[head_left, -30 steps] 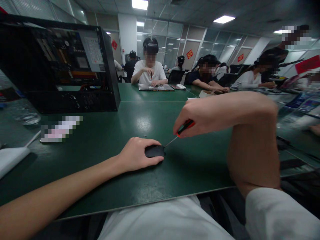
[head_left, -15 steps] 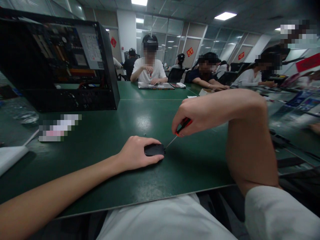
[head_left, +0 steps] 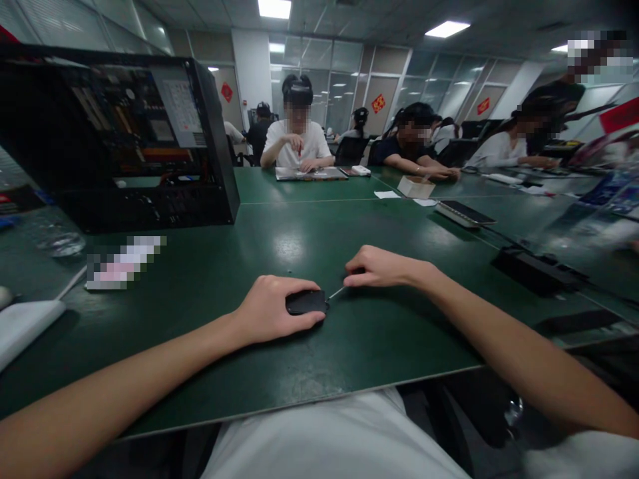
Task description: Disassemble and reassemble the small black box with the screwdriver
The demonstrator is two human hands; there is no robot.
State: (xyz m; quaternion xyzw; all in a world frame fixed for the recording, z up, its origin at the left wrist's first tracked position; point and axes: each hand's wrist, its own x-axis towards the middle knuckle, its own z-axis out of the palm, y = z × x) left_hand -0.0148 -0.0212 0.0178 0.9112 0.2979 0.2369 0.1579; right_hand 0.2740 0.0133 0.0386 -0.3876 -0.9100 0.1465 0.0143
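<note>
My left hand [head_left: 272, 309] lies on the green tabletop [head_left: 294, 372], closed around a black computer mouse [head_left: 305, 303], with fingers on its far side and thumb on its near side. To the right, my right hand [head_left: 374, 267] is closed on a screwdriver [head_left: 337, 293]. Its handle is mostly hidden in my fingers. The thin metal shaft slants down to the left, its tip at the mouse's right end; whether it touches there is too small to tell.
An opened black computer case [head_left: 210, 206] stands at the left, near a clear plastic bottle [head_left: 64, 245] and a white device [head_left: 30, 326]. At the right are a notebook [head_left: 464, 213] and a black adapter-like block [head_left: 534, 269]. A co-worker [head_left: 298, 143] sits across the table.
My right forearm and elbow have dropped, and the right hand has turned and sunk closer to the tabletop, screwdriver still in it. My left hand and the mouse stay nearly in place.
</note>
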